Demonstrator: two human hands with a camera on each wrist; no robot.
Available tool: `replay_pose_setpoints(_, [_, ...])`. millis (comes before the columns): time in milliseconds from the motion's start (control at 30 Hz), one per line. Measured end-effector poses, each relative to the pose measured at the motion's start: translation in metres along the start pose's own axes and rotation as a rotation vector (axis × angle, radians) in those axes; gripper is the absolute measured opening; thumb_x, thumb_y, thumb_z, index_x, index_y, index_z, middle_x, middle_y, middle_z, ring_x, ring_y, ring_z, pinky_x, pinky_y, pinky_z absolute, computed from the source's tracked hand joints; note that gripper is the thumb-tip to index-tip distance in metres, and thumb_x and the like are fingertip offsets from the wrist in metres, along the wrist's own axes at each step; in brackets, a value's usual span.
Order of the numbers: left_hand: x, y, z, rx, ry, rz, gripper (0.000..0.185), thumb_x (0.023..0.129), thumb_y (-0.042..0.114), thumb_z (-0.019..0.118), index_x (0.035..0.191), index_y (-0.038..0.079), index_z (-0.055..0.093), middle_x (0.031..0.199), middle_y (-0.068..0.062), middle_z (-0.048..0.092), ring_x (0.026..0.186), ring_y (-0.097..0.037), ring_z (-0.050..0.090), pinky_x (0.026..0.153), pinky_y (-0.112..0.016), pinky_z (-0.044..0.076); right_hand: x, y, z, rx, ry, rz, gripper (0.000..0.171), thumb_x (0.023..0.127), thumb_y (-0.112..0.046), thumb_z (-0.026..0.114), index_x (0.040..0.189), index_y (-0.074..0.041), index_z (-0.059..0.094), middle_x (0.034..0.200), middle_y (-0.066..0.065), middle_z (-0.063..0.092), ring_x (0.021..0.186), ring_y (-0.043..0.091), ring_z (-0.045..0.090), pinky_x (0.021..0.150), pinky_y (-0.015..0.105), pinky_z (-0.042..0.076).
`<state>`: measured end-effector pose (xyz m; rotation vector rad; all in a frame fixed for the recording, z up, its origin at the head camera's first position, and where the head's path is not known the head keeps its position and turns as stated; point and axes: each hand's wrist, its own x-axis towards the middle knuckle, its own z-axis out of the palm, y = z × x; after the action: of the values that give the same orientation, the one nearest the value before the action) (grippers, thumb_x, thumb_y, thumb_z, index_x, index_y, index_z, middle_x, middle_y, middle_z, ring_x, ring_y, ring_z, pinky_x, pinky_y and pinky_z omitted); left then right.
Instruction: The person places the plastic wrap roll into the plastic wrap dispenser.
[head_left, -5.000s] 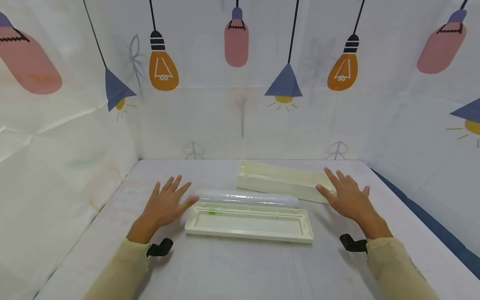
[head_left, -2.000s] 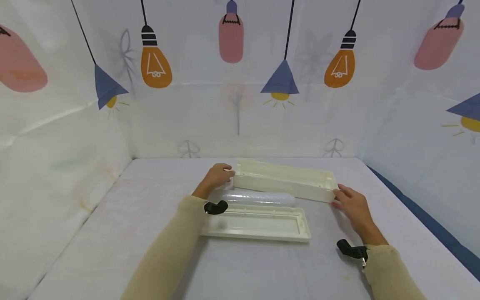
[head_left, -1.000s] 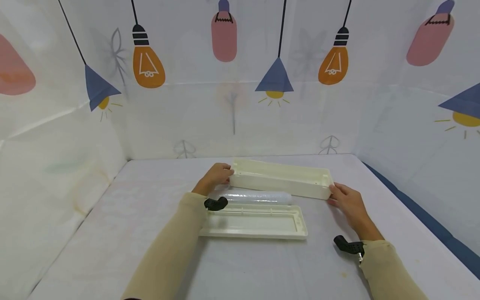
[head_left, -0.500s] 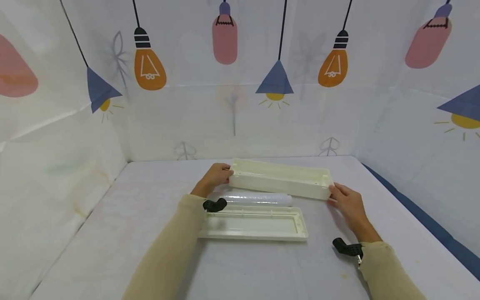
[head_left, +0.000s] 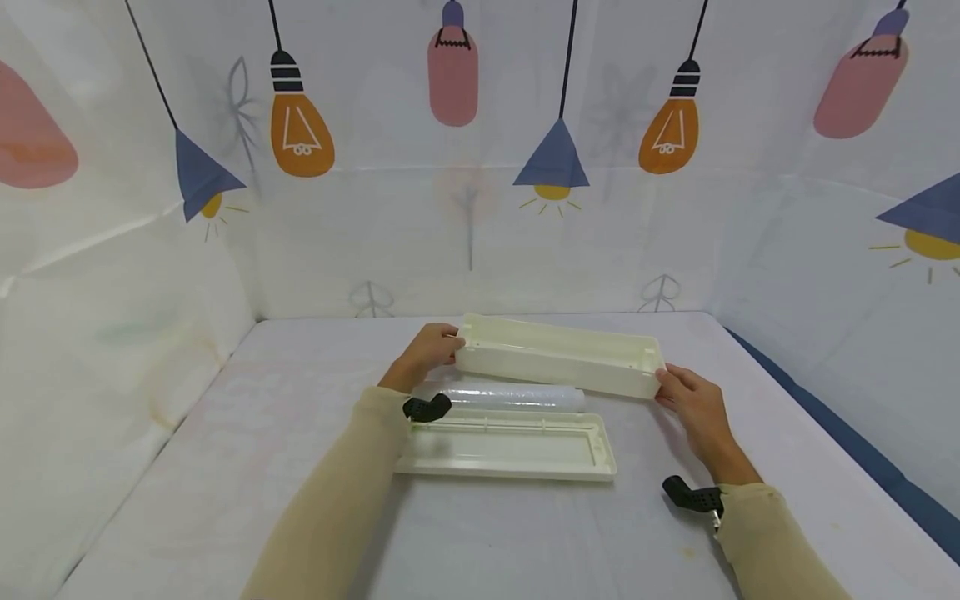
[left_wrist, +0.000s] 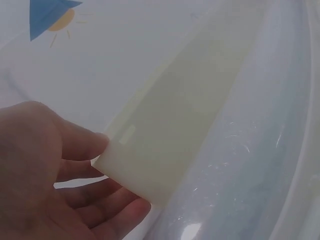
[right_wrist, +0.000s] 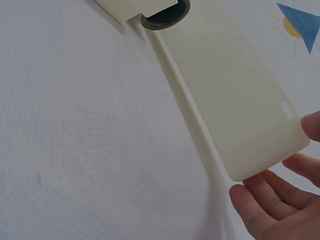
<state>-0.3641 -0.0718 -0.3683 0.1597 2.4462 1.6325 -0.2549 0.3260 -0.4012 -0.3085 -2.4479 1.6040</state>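
Observation:
My left hand [head_left: 423,354] holds the left end of a long cream plastic box [head_left: 555,368], its thumb at the rim and its fingers under the end in the left wrist view. At the opposite end, my right hand [head_left: 696,408] grips the box the same way. The box's hollow side faces up, slightly turned. Just in front of it lies a shiny roll of cling film [head_left: 517,397]; the right wrist view shows its dark core end [right_wrist: 165,22]. Nearest me is a shallow cream lid [head_left: 517,452] with a rail along its far edge. My left wrist hides its left end.
All this stands on a white-covered table [head_left: 487,542]. A white sheet [head_left: 405,233] printed with lamps and bulbs closes off the back and sides. Black wrist mounts [head_left: 692,495] jut inward from both beige sleeves.
Five seconds ago both hands were spread out, apart from the box. The left moved right and away from me to one end, the right took the other. Since then, almost still.

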Motion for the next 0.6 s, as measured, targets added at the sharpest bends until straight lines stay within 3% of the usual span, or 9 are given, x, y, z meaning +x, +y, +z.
replay_pose_setpoints(600, [-0.005, 0.002, -0.016, 0.054, -0.047, 0.066, 0.037, 0.102, 0.016, 0.058, 0.132, -0.004, 0.06, 0.118, -0.016, 0.063, 0.102, -0.028, 0.062, 0.096, -0.04, 0.052, 0.009, -0.011, 0.003, 0.01, -0.04, 0.008, 0.065, 0.106, -0.041, 0.046, 0.149, 0.008, 0.038, 0.146, 0.029, 0.045, 0.124, 0.041, 0.054, 0.088, 0.024, 0.054])
